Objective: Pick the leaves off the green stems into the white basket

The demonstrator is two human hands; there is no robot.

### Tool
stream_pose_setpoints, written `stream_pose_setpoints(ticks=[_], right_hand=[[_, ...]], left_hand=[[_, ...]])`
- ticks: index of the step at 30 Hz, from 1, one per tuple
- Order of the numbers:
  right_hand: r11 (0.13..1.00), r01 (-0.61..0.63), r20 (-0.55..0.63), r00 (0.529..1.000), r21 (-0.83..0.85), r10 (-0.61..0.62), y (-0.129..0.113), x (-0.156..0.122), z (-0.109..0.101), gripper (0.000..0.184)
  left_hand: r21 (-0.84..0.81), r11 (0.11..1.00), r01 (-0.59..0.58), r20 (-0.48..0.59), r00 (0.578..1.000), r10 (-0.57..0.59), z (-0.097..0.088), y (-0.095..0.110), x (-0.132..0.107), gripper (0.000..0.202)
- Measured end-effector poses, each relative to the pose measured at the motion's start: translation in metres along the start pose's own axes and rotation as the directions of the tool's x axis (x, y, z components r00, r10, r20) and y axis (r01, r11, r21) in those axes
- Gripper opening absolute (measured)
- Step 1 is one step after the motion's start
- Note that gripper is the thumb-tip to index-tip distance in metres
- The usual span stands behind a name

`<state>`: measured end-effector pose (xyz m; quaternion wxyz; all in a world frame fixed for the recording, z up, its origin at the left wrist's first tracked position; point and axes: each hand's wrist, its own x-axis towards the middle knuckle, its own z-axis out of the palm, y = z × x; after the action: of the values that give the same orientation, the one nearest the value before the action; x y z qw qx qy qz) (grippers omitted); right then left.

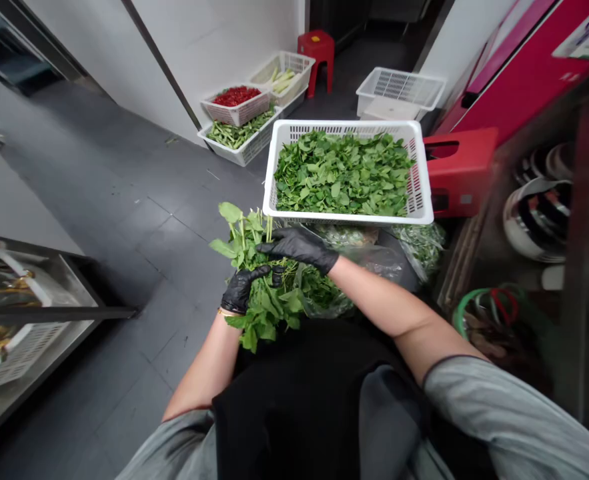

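Both my hands wear black gloves. My left hand [241, 288] is closed around a bunch of leafy green stalks [261, 293] held over my lap. My right hand [299, 248] rests on top of the same bunch, fingers curled onto the stems near their upper ends. Just beyond the hands stands a white slotted basket [421, 200] filled with picked green leaves [341, 173]. A clear plastic bag of more greens [374, 257] lies under my right forearm.
On the grey tiled floor by the wall sit white baskets of red chillies [235, 97], green beans [234, 133] and pale stalks [283, 80]. An empty white basket [399, 90] and red stools [457, 170] stand to the right. A metal shelf [34, 313] is at left.
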<state>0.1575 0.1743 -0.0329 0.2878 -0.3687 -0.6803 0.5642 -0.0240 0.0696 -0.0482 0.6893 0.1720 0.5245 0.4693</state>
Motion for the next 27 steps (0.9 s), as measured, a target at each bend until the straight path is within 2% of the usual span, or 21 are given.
stream_pose_setpoints(ticks=[1,3,6,9,11,13,15,18,22,25,27], right_hand=[[0.995,0.009,0.012,1.000,0.101,-0.011,0.005,0.000,0.016,0.045],[0.973,0.042,-0.051,0.998,0.226,-0.031,0.015,-0.003,0.030,0.045],[0.954,0.064,-0.166,0.986,0.292,-0.015,0.022,-0.014,0.021,0.044],[0.928,0.001,-0.270,0.957,0.372,0.107,0.018,-0.022,0.007,0.051],[0.915,-0.032,-0.324,0.930,0.403,0.175,0.013,-0.024,0.003,0.056],[0.922,-0.065,-0.323,0.925,0.383,0.200,0.008,-0.024,0.002,0.058],[0.939,-0.099,-0.274,0.941,0.330,0.196,0.004,-0.023,0.003,0.058],[0.958,-0.098,-0.205,0.966,0.270,0.157,-0.001,-0.024,0.009,0.055],[0.959,-0.044,-0.204,0.973,0.278,0.104,-0.007,-0.030,0.016,0.053],[0.951,-0.028,-0.247,0.963,0.306,0.108,-0.011,-0.038,0.019,0.053],[0.944,-0.017,-0.253,0.962,0.329,0.105,-0.016,-0.045,0.019,0.051]], left_hand=[[-0.009,1.000,-0.007,-0.044,0.999,0.007,0.000,-0.003,0.004,0.041],[-0.036,0.998,-0.046,-0.125,0.991,0.042,-0.003,-0.007,0.010,0.041],[-0.115,0.982,-0.146,-0.146,0.981,0.129,-0.009,-0.008,0.013,0.037],[-0.208,0.949,-0.239,-0.109,0.969,0.220,-0.015,-0.007,0.014,0.034],[-0.209,0.947,-0.245,-0.064,0.970,0.236,-0.018,-0.007,0.014,0.030],[-0.168,0.962,-0.217,-0.011,0.976,0.219,-0.020,-0.009,0.011,0.027],[-0.104,0.980,-0.168,0.028,0.985,0.172,-0.018,-0.012,0.006,0.027],[-0.014,0.993,-0.117,0.030,0.993,0.118,-0.009,-0.017,-0.006,0.031],[0.051,0.982,-0.184,0.036,0.983,0.182,0.001,-0.021,-0.019,0.038],[0.083,0.968,-0.238,0.018,0.971,0.237,0.002,-0.023,-0.024,0.034],[0.092,0.969,-0.229,0.035,0.973,0.227,0.000,-0.024,-0.026,0.032]])
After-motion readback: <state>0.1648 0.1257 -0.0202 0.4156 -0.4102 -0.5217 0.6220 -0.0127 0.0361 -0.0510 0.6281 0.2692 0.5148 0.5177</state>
